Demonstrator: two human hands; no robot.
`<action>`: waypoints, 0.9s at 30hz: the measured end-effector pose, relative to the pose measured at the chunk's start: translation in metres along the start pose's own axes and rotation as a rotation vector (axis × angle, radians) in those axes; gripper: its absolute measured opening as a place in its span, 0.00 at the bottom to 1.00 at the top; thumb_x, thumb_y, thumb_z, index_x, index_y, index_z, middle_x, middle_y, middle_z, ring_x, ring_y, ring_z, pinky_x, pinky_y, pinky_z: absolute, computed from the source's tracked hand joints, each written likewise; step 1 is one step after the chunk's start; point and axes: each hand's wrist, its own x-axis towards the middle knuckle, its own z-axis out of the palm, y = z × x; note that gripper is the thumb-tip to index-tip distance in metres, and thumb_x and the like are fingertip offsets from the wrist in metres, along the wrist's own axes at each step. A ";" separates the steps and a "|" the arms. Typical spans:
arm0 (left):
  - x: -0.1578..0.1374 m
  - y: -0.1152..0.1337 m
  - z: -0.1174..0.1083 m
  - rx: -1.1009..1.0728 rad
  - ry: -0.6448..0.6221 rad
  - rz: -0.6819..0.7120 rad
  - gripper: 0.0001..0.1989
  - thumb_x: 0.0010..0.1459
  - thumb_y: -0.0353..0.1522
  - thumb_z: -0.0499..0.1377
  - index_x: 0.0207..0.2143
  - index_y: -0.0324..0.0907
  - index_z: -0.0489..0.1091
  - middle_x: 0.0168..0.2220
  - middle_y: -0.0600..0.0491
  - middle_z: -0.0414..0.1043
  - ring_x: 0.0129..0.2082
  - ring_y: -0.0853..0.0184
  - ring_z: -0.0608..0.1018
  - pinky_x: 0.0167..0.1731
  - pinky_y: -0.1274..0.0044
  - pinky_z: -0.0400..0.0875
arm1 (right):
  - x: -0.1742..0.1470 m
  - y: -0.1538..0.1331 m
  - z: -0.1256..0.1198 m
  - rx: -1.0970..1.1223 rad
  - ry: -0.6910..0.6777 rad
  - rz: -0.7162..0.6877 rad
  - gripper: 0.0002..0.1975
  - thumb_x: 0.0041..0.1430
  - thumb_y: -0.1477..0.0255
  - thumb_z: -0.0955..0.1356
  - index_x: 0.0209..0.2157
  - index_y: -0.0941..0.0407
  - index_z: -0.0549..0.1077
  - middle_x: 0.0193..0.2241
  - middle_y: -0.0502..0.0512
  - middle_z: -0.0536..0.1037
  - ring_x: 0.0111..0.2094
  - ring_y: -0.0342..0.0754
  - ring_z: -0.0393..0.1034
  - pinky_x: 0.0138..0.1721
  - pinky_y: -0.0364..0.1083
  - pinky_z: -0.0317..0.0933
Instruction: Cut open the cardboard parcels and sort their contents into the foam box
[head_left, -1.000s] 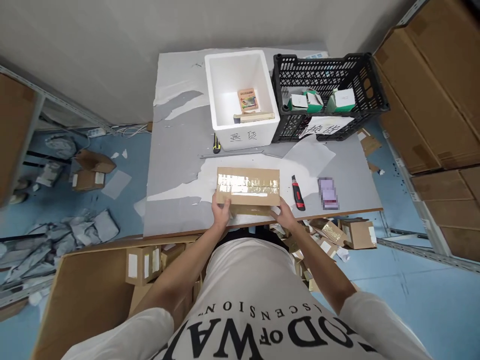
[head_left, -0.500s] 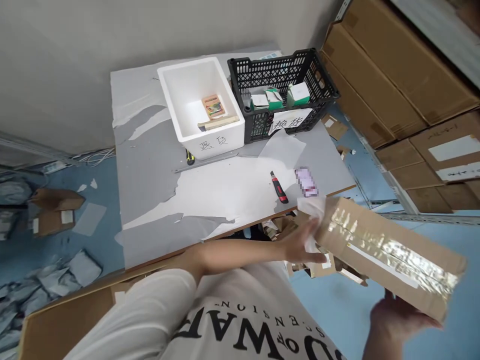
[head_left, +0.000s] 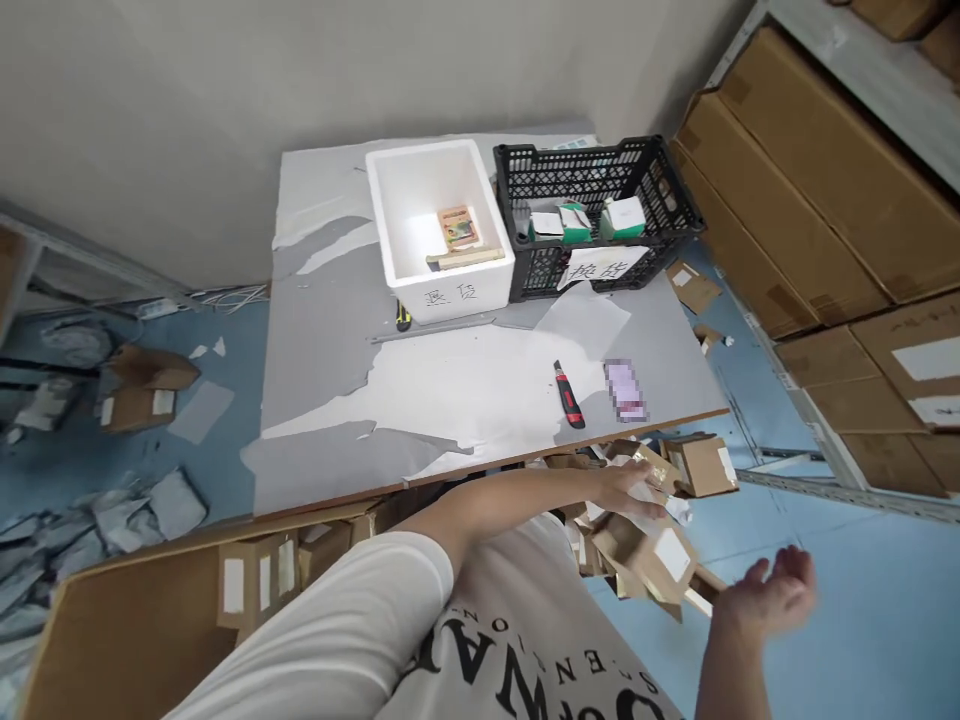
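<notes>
My left hand [head_left: 626,490] reaches over the front edge of the table, thumb and fingers around a crumpled piece of whitish film [head_left: 646,494]. The film is partly covered by the fingers. Low on the right, my right hand [head_left: 776,590] is slightly blurred, palm turned up and fingers loosely apart, with nothing in it. Below and beyond my left hand lies a heap of opened cardboard boxes [head_left: 660,555]. On the table near the edge lie a red and black utility knife [head_left: 568,397] and a pixelated pinkish phone-shaped item [head_left: 625,390].
On the table [head_left: 315,360] stand a white foam box [head_left: 480,285] with booklets inside and a black crate [head_left: 525,270] with green and white cartons. A yellow cutter [head_left: 403,317] lies by the foam box. Large cartons [head_left: 810,190] fill the right-hand shelf. Grey bags [head_left: 169,510] lie at left.
The long taped cardboard box has left both hands. My right hand is now free of it, while the whitish film stays at my left hand. The view has shifted slightly.
</notes>
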 end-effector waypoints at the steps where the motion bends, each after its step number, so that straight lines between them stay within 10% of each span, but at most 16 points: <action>1: -0.005 0.000 -0.008 0.036 0.072 0.068 0.37 0.42 0.54 0.64 0.53 0.50 0.68 0.57 0.54 0.68 0.58 0.58 0.69 0.52 0.73 0.69 | 0.003 -0.009 0.020 0.050 0.014 -0.046 0.34 0.58 0.48 0.51 0.63 0.46 0.54 0.63 0.60 0.57 0.64 0.62 0.50 0.56 0.70 0.52; 7: -0.074 -0.004 -0.084 0.065 0.375 0.231 0.39 0.50 0.50 0.61 0.59 0.40 0.62 0.61 0.42 0.61 0.62 0.56 0.63 0.60 0.65 0.60 | -0.009 -0.067 0.160 0.404 -0.529 -0.285 0.36 0.57 0.52 0.62 0.60 0.59 0.60 0.60 0.67 0.63 0.61 0.61 0.57 0.61 0.65 0.49; 13: -0.203 -0.030 -0.136 0.061 1.235 0.078 0.43 0.50 0.57 0.56 0.62 0.41 0.57 0.63 0.39 0.56 0.64 0.52 0.59 0.63 0.58 0.51 | -0.048 -0.125 0.281 0.548 -1.157 -0.426 0.41 0.55 0.47 0.63 0.63 0.58 0.56 0.63 0.68 0.58 0.64 0.60 0.51 0.62 0.63 0.46; 20: -0.323 -0.049 -0.097 0.065 2.095 -0.062 0.46 0.49 0.60 0.54 0.62 0.41 0.55 0.65 0.39 0.52 0.65 0.53 0.55 0.64 0.63 0.50 | -0.121 -0.185 0.365 0.613 -1.559 -0.495 0.42 0.58 0.47 0.58 0.66 0.56 0.47 0.66 0.65 0.49 0.66 0.57 0.44 0.63 0.61 0.43; 27: -0.384 -0.040 -0.026 0.063 2.435 -0.130 0.47 0.48 0.60 0.54 0.64 0.46 0.51 0.67 0.42 0.47 0.66 0.53 0.52 0.64 0.63 0.48 | -0.227 -0.225 0.352 0.677 -1.900 -0.687 0.45 0.57 0.43 0.55 0.67 0.55 0.42 0.67 0.62 0.46 0.67 0.57 0.41 0.64 0.60 0.42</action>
